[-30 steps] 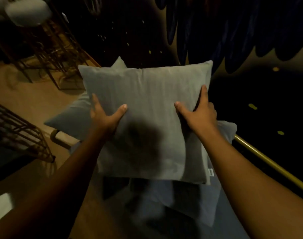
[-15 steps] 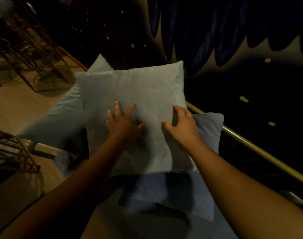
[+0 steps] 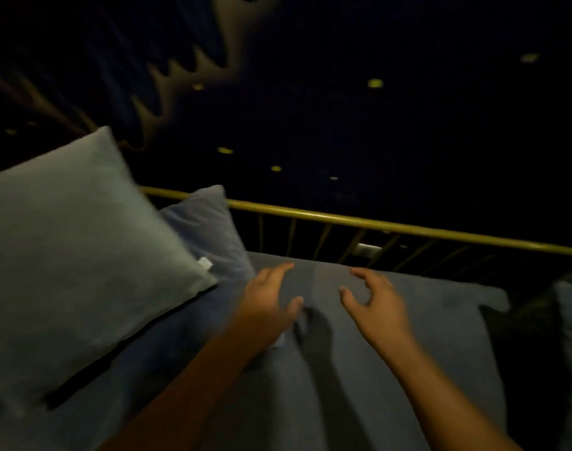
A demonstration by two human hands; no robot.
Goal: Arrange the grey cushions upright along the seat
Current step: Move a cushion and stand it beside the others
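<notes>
Two grey cushions show at the left of the dim, motion-blurred view. The large grey cushion [image 3: 73,245] fills the nine o'clock side, leaning on a slant with its top corner toward eleven o'clock and its lower corner pointing down at the seat; a small white tag [image 3: 205,263] sits on its right edge. Just behind it, toward one o'clock of that cushion, the smaller bluish-grey cushion [image 3: 209,232] stands propped against the brass rail [image 3: 392,226], partly covered by the larger one. Neither hand touches either cushion.

Both hands hover over the grey seat pad [image 3: 359,385] near the middle of the view. The left hand [image 3: 268,307] reaches in from seven o'clock, its fingers [image 3: 279,270] spread apart and holding nothing; it is blurred, so whether it touches the pad cannot be told. The right hand [image 3: 379,307] comes in from five o'clock, its fingers [image 3: 362,275] also apart and curled loosely, empty, with the thumb pointing toward the left hand. The two hands are near each other but not touching, and their shadows fall on the pad beneath them.

Behind the rail, thin upright bars run down to the seat, and beyond them lies a dark wall [image 3: 343,125] with small yellow spots. At three o'clock, a further dark shape at the seat's end is too dim to make out.
</notes>
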